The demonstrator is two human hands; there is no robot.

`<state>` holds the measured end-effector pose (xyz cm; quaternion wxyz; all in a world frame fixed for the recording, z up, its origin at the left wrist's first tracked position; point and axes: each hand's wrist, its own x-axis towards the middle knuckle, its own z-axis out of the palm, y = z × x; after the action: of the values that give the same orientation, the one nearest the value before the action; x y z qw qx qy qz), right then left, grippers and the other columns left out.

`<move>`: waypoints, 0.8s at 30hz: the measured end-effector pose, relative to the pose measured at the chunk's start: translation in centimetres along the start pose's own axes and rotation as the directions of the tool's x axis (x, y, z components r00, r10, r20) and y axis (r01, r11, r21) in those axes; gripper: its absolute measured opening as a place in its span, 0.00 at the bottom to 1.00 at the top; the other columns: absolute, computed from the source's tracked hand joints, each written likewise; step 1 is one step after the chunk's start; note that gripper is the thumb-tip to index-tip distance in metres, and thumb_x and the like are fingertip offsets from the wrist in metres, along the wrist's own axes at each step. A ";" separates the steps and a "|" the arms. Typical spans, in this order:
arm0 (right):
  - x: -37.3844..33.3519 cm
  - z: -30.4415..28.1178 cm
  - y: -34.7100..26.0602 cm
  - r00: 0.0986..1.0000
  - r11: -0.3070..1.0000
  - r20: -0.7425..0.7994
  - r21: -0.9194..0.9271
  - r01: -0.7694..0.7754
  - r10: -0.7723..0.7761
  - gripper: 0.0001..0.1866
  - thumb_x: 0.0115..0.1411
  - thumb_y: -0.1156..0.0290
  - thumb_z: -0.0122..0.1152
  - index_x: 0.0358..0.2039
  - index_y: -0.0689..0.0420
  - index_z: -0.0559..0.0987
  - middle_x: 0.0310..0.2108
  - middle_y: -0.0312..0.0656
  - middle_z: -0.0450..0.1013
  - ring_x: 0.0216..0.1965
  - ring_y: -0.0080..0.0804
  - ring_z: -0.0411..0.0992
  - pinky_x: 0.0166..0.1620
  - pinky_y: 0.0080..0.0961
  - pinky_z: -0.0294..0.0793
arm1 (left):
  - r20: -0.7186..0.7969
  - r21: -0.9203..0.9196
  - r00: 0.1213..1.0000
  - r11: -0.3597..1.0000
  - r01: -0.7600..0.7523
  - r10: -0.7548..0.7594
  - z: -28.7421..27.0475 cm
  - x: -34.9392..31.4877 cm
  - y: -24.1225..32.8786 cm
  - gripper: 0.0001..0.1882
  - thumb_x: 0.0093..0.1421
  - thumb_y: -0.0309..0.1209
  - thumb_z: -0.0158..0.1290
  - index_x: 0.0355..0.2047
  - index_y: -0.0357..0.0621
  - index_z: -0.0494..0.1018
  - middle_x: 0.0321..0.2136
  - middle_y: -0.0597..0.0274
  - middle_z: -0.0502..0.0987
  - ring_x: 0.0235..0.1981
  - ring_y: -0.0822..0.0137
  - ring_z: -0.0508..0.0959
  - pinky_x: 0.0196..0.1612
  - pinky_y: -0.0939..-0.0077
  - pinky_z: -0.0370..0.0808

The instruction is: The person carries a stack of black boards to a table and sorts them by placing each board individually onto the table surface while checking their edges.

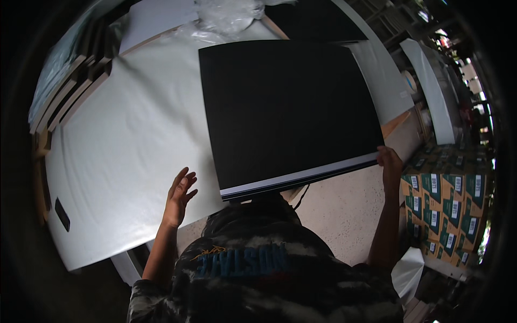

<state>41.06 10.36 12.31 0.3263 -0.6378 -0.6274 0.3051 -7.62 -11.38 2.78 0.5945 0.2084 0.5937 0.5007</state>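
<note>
The black panel (291, 113) lies right of centre, its near edge projecting past the surface (118, 177) over the floor (339, 215), close to the person's torso. A pale band runs along that edge above darker bands; whether this is one piece or several layers cannot be told. The right hand (389, 161) has its fingers closed on the near right corner; their underside grip is hidden. The left hand (180, 196) is empty, fingers loosely spread, left of the panel and apart from it. In this inspector's judgement, sound handling calls for the left hand to support the near left corner, both corners kept level, and the face spared from rubbing, as one-corner support may let the overhang twist or tip. The surface has a pale, slightly wrinkled covering. A small dark rectangular object (62, 214) lies at its near left; stacked boards (81, 91) stand at the far left. Clear plastic film (226, 16) and a second dark panel (323, 19) lie at the far side. In the room, patterned cartons (444, 204) are stacked on the right.
</note>
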 end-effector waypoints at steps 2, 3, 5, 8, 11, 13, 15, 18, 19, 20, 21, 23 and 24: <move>3.6 -1.4 3.8 0.992 0.980 -0.127 -0.197 -0.015 -0.010 0.21 0.62 0.60 0.50 0.47 0.64 0.73 0.42 0.50 0.72 0.46 0.35 0.69 0.50 0.28 0.65 | 0.032 -0.036 0.999 0.999 -0.022 0.023 1.9 4.3 1.0 0.46 0.57 0.58 0.44 0.63 0.40 0.43 0.62 0.42 0.49 0.64 0.52 0.48 0.62 0.55 0.50; 5.2 -1.5 4.2 0.988 0.980 -0.141 -0.178 -0.084 0.059 0.27 0.61 0.54 0.49 0.50 0.65 0.70 0.50 0.54 0.67 0.54 0.40 0.65 0.56 0.31 0.60 | 0.035 -0.063 0.997 0.996 -0.061 0.063 2.4 6.1 1.3 0.46 0.57 0.60 0.42 0.64 0.41 0.41 0.62 0.42 0.48 0.65 0.52 0.47 0.63 0.53 0.46; 7.9 -2.6 7.5 0.985 0.978 0.021 -0.123 -0.166 0.170 0.37 0.59 0.44 0.45 0.52 0.68 0.68 0.53 0.55 0.65 0.57 0.45 0.62 0.58 0.33 0.58 | 0.094 -0.072 0.992 0.994 -0.077 0.083 4.5 9.2 2.9 0.47 0.56 0.61 0.41 0.64 0.42 0.40 0.63 0.46 0.48 0.65 0.53 0.47 0.63 0.53 0.43; 8.9 0.1 4.5 0.960 0.916 0.026 -0.307 -0.258 0.279 0.32 0.57 0.49 0.51 0.49 0.67 0.70 0.47 0.59 0.70 0.52 0.51 0.66 0.54 0.35 0.63 | 0.157 -0.142 0.986 0.989 -0.039 0.061 7.9 10.5 5.9 0.36 0.61 0.51 0.41 0.61 0.40 0.51 0.61 0.54 0.55 0.62 0.58 0.55 0.63 0.66 0.49; 6.5 0.7 3.4 0.951 0.924 -0.045 -0.226 -0.309 0.307 0.37 0.53 0.46 0.56 0.47 0.70 0.70 0.45 0.62 0.70 0.50 0.55 0.67 0.52 0.38 0.66 | 0.113 -0.154 0.992 0.986 0.070 -0.053 8.0 11.9 6.5 0.33 0.61 0.48 0.43 0.58 0.37 0.56 0.59 0.54 0.59 0.59 0.59 0.59 0.61 0.68 0.54; 3.3 1.2 1.9 0.933 0.907 -0.081 -0.219 -0.361 0.352 0.41 0.52 0.42 0.56 0.49 0.72 0.68 0.46 0.64 0.68 0.51 0.55 0.66 0.53 0.38 0.65 | 0.063 -0.064 0.993 0.992 0.104 -0.100 6.6 12.2 7.8 0.33 0.60 0.48 0.46 0.57 0.34 0.58 0.56 0.52 0.62 0.56 0.60 0.63 0.59 0.69 0.58; -1.3 1.8 0.6 0.906 0.886 -0.079 -0.189 -0.423 0.415 0.42 0.51 0.40 0.56 0.48 0.71 0.69 0.44 0.64 0.69 0.50 0.54 0.67 0.52 0.39 0.66 | 0.191 -0.002 0.959 0.977 0.213 -0.209 4.4 11.7 10.1 0.35 0.59 0.47 0.48 0.57 0.32 0.57 0.56 0.51 0.62 0.56 0.59 0.62 0.59 0.68 0.58; -4.9 0.5 -0.6 0.869 0.873 0.073 -0.048 -0.486 0.489 0.31 0.54 0.46 0.57 0.40 0.67 0.75 0.35 0.55 0.75 0.41 0.45 0.74 0.45 0.32 0.71 | 0.152 0.146 0.982 0.985 0.091 -0.113 3.9 9.0 11.0 0.36 0.58 0.47 0.50 0.57 0.31 0.57 0.55 0.51 0.63 0.56 0.58 0.63 0.59 0.67 0.58; -5.1 0.1 0.9 0.858 0.864 0.101 -0.058 -0.500 0.503 0.34 0.54 0.43 0.55 0.41 0.67 0.74 0.36 0.54 0.75 0.40 0.40 0.74 0.44 0.31 0.71 | 0.126 0.223 0.990 0.974 0.038 -0.067 3.4 8.3 10.5 0.37 0.58 0.47 0.50 0.57 0.30 0.55 0.55 0.49 0.63 0.55 0.57 0.64 0.59 0.65 0.59; -4.1 -0.1 1.6 0.811 0.823 0.139 -0.095 -0.560 0.568 0.36 0.55 0.42 0.52 0.44 0.68 0.73 0.39 0.55 0.73 0.43 0.41 0.73 0.46 0.30 0.70 | 0.159 0.225 0.983 0.973 0.051 -0.088 2.6 8.5 10.0 0.37 0.59 0.49 0.49 0.58 0.30 0.55 0.55 0.48 0.63 0.56 0.57 0.64 0.58 0.65 0.60; -3.2 -0.1 2.1 0.758 0.778 0.176 -0.137 -0.613 0.628 0.38 0.56 0.40 0.50 0.47 0.68 0.71 0.43 0.56 0.72 0.46 0.42 0.71 0.48 0.30 0.69 | 0.189 0.226 0.976 0.972 0.064 -0.108 1.7 8.6 9.8 0.38 0.59 0.50 0.47 0.58 0.30 0.54 0.55 0.47 0.62 0.56 0.56 0.64 0.57 0.64 0.61; -2.2 0.5 6.7 0.738 0.773 0.313 0.017 -0.634 0.598 0.40 0.57 0.40 0.47 0.51 0.68 0.68 0.48 0.56 0.68 0.51 0.42 0.67 0.52 0.29 0.65 | 0.604 0.260 0.795 0.929 -0.264 0.057 3.1 11.8 12.1 0.39 0.61 0.53 0.43 0.59 0.31 0.52 0.57 0.49 0.61 0.58 0.55 0.61 0.56 0.63 0.63; -1.6 1.1 7.8 0.727 0.764 0.392 0.090 -0.639 0.563 0.41 0.58 0.39 0.45 0.53 0.68 0.66 0.51 0.56 0.67 0.53 0.42 0.65 0.54 0.28 0.63 | 0.443 0.163 0.896 0.986 -0.044 -0.033 2.4 14.0 11.7 0.40 0.60 0.55 0.41 0.59 0.31 0.52 0.57 0.48 0.60 0.57 0.56 0.62 0.55 0.63 0.64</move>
<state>44.81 8.83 5.43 0.1629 -0.7041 -0.3943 0.5677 -12.35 6.11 6.18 0.6930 0.3686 0.4819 0.3894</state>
